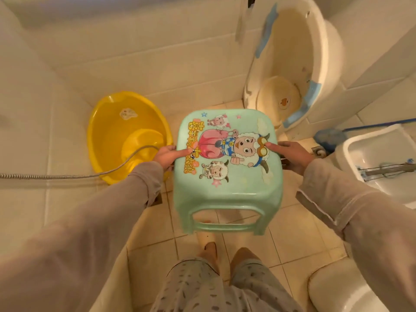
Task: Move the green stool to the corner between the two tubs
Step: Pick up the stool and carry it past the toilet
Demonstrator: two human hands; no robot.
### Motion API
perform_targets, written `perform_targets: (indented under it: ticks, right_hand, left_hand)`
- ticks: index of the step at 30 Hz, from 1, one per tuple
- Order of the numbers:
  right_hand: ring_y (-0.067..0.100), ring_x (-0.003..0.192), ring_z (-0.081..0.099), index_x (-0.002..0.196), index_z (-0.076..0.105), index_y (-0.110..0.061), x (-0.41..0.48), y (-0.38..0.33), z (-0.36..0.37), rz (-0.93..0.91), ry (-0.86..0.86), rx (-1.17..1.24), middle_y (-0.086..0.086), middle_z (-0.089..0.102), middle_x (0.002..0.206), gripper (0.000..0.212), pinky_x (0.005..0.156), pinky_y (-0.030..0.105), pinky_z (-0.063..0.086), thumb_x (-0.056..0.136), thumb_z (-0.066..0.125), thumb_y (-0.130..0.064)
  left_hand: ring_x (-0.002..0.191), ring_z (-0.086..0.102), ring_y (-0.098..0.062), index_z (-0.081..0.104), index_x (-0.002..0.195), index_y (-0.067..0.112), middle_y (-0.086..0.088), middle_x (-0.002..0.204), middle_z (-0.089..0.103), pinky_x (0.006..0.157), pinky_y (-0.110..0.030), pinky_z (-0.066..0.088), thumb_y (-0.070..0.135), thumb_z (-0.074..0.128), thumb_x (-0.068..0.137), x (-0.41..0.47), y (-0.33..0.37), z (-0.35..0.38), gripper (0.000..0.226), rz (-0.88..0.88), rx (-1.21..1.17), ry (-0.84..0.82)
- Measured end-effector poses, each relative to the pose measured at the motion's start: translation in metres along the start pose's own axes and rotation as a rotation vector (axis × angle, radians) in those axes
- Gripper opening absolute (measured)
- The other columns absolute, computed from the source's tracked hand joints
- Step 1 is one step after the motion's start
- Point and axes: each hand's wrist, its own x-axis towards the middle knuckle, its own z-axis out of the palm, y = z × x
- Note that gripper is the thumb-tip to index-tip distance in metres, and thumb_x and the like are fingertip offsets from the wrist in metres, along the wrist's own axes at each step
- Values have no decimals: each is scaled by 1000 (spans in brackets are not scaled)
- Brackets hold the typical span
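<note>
The green stool (227, 194), with a cartoon sheep print on its seat, hangs above the tiled floor in the middle of the view. My left hand (165, 155) grips its left edge, thumb on the seat. My right hand (292, 154) grips its right edge the same way. A yellow tub (108, 136) leans against the left wall, to the left of the stool. A cream tub (290, 64) with blue trim stands on end against the back wall, beyond the stool to the right. Between the two tubs lies a bare floor corner (202, 109).
A metal shower hose (67, 176) runs from the left wall into the yellow tub. A white sink (378, 154) juts in at the right, with a blue mop (331, 136) beside it. A white toilet rim (333, 291) shows at the bottom right. My feet stand below the stool.
</note>
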Motion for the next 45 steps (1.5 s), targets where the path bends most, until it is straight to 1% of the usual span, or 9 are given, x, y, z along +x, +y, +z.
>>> perform_targets:
  ticks: [8, 13, 19, 24, 30, 34, 37, 42, 45]
  right_hand:
    - [18, 81, 64, 137, 37, -6, 51, -52, -17, 0, -23, 10, 11, 64, 108, 71, 64, 28, 50, 78, 67, -29]
    - [26, 95, 62, 138, 35, -7, 105, -94, -34, -11, -61, -24, 17, 63, 119, 72, 84, 36, 50, 78, 68, -29]
    - [21, 85, 63, 135, 40, -7, 179, -155, -54, -6, -110, -79, 14, 65, 112, 68, 71, 29, 50, 78, 67, -34]
    - [25, 90, 60, 134, 41, -6, 230, -200, -61, -30, -147, -124, 13, 64, 109, 68, 87, 39, 48, 77, 67, -34]
    - [18, 78, 63, 132, 44, -7, 274, -243, -57, -30, -199, -149, 11, 65, 107, 65, 72, 29, 52, 77, 68, -31]
    - [25, 92, 62, 134, 42, -9, 303, -257, -51, 2, -207, -203, 14, 64, 120, 68, 85, 36, 51, 76, 70, -30]
    - [27, 94, 61, 136, 39, -9, 323, -268, -44, 28, -224, -210, 15, 63, 122, 69, 74, 32, 52, 77, 70, -28]
    - [27, 93, 63, 130, 44, -10, 355, -292, -30, 50, -201, -221, 11, 65, 114, 65, 82, 36, 51, 76, 68, -35]
    - [20, 82, 64, 125, 48, -11, 372, -306, -23, 50, -169, -191, 5, 68, 99, 59, 70, 30, 51, 76, 67, -38]
  left_hand:
    - [84, 61, -27, 53, 126, 7, -20, 124, 62, 59, -26, 52, 11, 69, 77, 51, 64, -2, 52, 64, 26, -14]
    - [94, 57, -28, 50, 130, 10, -19, 125, 61, 74, -34, 49, 14, 72, 74, 93, 99, 5, 60, 36, -16, 50]
    - [95, 58, -27, 50, 130, 6, -19, 126, 61, 80, -38, 47, 17, 72, 74, 146, 147, 20, 61, -12, -73, 110]
    - [114, 58, -36, 43, 136, 5, -20, 129, 59, 87, -40, 48, 19, 72, 74, 181, 176, 25, 70, -41, -153, 177]
    - [96, 58, -28, 44, 135, 5, -22, 128, 58, 82, -37, 45, 16, 66, 79, 212, 206, 19, 61, -45, -231, 249]
    - [112, 57, -36, 41, 137, 7, -22, 131, 56, 90, -41, 45, 18, 64, 81, 238, 218, 11, 62, -86, -225, 287]
    - [119, 55, -38, 40, 138, 7, -22, 131, 56, 99, -45, 44, 19, 65, 80, 260, 228, 2, 63, -117, -220, 290]
    - [89, 59, -27, 51, 127, 5, -20, 119, 62, 84, -37, 46, 20, 63, 81, 300, 252, -15, 50, -124, -205, 236]
    - [81, 57, -22, 55, 124, 5, -16, 109, 63, 72, -29, 44, 24, 62, 82, 325, 267, -25, 47, -122, -177, 200]
